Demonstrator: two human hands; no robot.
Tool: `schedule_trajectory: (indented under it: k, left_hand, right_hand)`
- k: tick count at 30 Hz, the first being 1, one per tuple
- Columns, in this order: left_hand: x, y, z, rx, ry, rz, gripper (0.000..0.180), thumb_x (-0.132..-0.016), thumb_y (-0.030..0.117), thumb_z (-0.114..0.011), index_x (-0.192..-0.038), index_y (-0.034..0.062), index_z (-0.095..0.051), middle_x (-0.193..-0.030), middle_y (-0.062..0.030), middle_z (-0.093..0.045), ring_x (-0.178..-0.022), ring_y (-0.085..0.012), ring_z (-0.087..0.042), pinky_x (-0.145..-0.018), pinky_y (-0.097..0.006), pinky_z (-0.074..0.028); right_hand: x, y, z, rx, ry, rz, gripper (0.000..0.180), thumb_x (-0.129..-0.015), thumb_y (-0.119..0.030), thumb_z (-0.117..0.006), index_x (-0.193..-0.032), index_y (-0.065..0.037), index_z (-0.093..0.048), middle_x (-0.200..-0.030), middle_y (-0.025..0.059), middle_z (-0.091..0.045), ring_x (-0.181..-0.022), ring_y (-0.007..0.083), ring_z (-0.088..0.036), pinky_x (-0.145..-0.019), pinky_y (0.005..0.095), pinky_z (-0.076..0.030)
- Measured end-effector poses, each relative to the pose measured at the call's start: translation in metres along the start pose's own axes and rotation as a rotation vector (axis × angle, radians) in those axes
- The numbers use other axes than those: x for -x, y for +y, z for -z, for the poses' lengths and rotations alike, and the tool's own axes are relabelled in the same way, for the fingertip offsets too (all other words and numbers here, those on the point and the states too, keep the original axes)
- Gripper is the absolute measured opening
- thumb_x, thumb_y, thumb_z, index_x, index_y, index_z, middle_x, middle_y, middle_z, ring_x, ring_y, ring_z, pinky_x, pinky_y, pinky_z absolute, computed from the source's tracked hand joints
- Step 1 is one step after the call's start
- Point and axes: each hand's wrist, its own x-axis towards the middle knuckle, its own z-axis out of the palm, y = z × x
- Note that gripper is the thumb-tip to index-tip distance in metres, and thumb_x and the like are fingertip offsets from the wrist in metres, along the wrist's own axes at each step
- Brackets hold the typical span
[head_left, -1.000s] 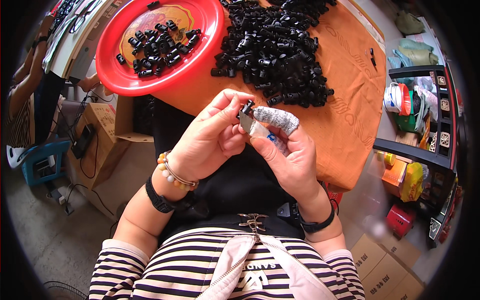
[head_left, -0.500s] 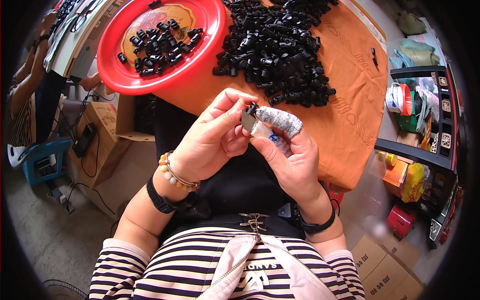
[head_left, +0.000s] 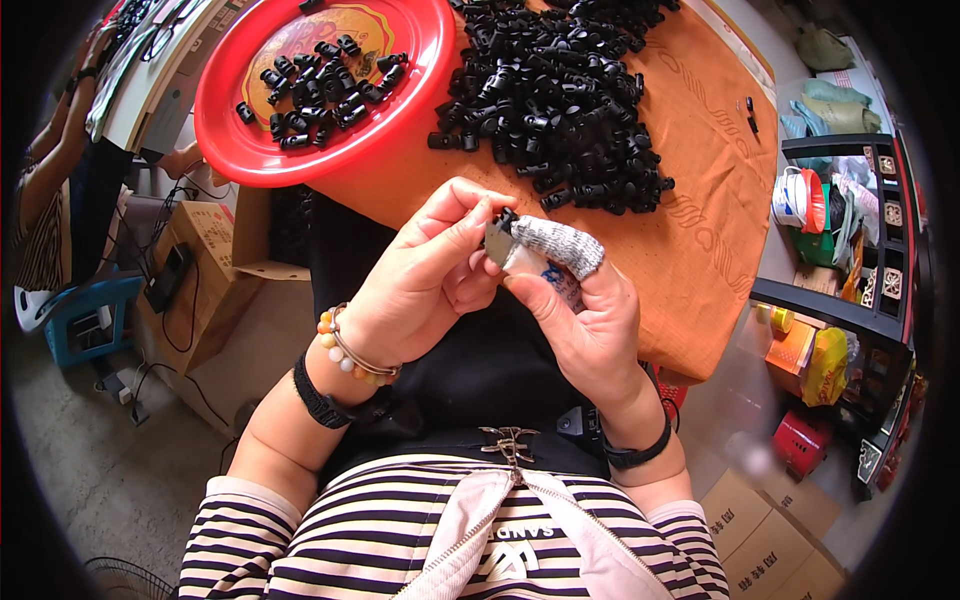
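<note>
Left hand (head_left: 420, 285): fingers pinched on small grey metal piece (head_left: 497, 243)
Right hand (head_left: 585, 320): fingers clamped on same piece, cloth-wrapped forefinger (head_left: 560, 243) on top
Behind: heap of black plastic parts (head_left: 560, 95) on orange-clothed table (head_left: 700, 230)

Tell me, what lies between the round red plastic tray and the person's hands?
In the head view, only bare orange cloth over the table edge separates the round red plastic tray from the left hand and right hand.
</note>
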Motion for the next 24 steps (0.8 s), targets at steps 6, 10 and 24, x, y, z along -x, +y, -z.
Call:
schedule_trajectory:
  k: [6, 10, 24]
  left_hand:
    - [0.0, -0.001, -0.005, 0.007, 0.085, 0.016, 0.019, -0.095, 0.019, -0.044, -0.111, 0.0108, -0.048, -0.071, 0.0007, -0.05, -0.051, -0.0035, -0.032, -0.045, -0.017, -0.028]
    - [0.0, -0.001, -0.005, 0.053, 0.054, 0.06, 0.02, -0.095, 0.021, -0.043, -0.112, 0.0114, -0.047, -0.069, -0.0007, -0.045, -0.052, -0.0046, -0.033, -0.045, -0.017, -0.028]
    - [-0.002, -0.008, -0.005, -0.008, 0.003, 0.061, 0.015, -0.094, 0.023, -0.047, -0.104, 0.0121, -0.052, -0.075, 0.0014, -0.051, -0.058, -0.0013, -0.039, -0.048, -0.016, -0.027]
  right_hand:
    - [0.002, 0.003, 0.004, -0.172, -0.033, -0.086, 0.027, -0.087, -0.006, -0.057, -0.113, 0.001, -0.053, -0.095, 0.0035, -0.061, -0.084, 0.0075, -0.056, -0.076, 0.02, -0.045]
    - [0.001, -0.003, 0.008, -0.37, -0.031, -0.196, 0.029, -0.09, -0.011, -0.054, -0.118, -0.001, -0.049, -0.102, 0.0013, -0.058, -0.091, 0.0062, -0.053, -0.082, 0.0191, -0.04]
    - [-0.017, -0.003, -0.005, -0.422, 0.057, -0.167, 0.048, -0.086, -0.001, -0.057, -0.128, 0.002, -0.035, -0.1, 0.0072, -0.055, -0.078, 0.0063, -0.055, -0.072, 0.0189, -0.046]
